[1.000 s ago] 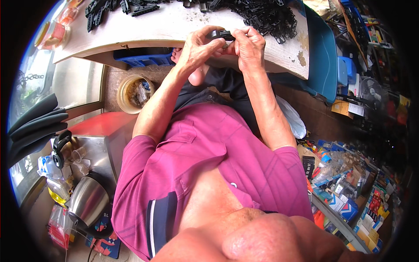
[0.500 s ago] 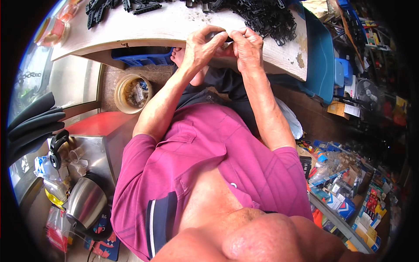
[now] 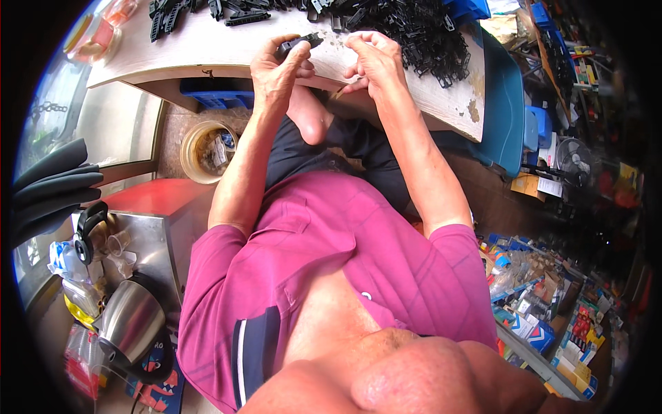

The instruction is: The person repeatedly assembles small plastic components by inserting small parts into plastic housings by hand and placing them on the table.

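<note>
My left hand (image 3: 277,71) is closed round a small black plastic part (image 3: 301,44), held over the front edge of the pale worktable (image 3: 186,52). The part's far end sticks out past my thumb and fingers. To the right, apart from it, is my right hand (image 3: 378,61). Its thumb and forefinger are pinched together and the other fingers curl loosely; anything in the pinch is too small to make out. Just beyond that hand lies a large heap of black plastic parts (image 3: 434,52). More black pieces (image 3: 247,18) lie in a looser row at the far left.
A blue basket (image 3: 217,96) sits under the table, near a round bucket (image 3: 187,153) of scraps. A teal bin (image 3: 503,103) stands against the table's right end. At lower left, a steel kettle (image 3: 134,321) stands beside a red-topped metal cabinet (image 3: 155,196).
My hands have moved apart. The left has gone leftward with the black part, now more plainly in view; the right has drawn slightly away from it.
</note>
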Motion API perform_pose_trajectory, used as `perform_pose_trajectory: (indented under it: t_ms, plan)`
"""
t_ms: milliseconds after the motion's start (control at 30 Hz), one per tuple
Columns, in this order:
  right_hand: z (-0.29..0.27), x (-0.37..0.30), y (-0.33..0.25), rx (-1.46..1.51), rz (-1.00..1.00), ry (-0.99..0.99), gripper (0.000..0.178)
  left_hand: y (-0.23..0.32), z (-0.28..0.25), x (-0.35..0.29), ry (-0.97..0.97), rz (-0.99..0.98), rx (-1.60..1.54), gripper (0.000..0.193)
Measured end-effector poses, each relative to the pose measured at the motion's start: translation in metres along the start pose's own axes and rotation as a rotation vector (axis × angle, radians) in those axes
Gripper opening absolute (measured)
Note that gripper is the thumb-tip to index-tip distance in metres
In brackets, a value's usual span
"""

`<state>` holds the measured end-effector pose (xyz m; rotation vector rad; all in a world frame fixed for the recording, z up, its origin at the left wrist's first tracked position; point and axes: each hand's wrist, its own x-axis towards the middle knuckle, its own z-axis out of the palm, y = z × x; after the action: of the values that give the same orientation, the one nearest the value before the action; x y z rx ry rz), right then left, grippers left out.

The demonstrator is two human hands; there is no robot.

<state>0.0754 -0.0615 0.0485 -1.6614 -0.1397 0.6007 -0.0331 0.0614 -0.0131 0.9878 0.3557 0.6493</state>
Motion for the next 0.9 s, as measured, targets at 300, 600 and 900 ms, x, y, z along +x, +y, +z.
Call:
perform_pose_trajectory:
  t_ms: [300, 600, 900]
  plan:
    - [0.034, 0.042, 0.001, -0.335, -0.022, 0.162, 0.020, -0.005, -0.003, 0.000, -0.037, 0.021, 0.030, 0.034]
    - [0.024, 0.043, 0.005, -0.237, 0.016, 0.181, 0.016, 0.002, 0.005, -0.004, 0.009, -0.005, -0.009, 0.035]
    - [0.015, -0.009, 0.027, 0.348, -0.114, -0.208, 0.013, -0.002, 0.025, 0.005, -0.009, -0.233, -0.220, 0.035]
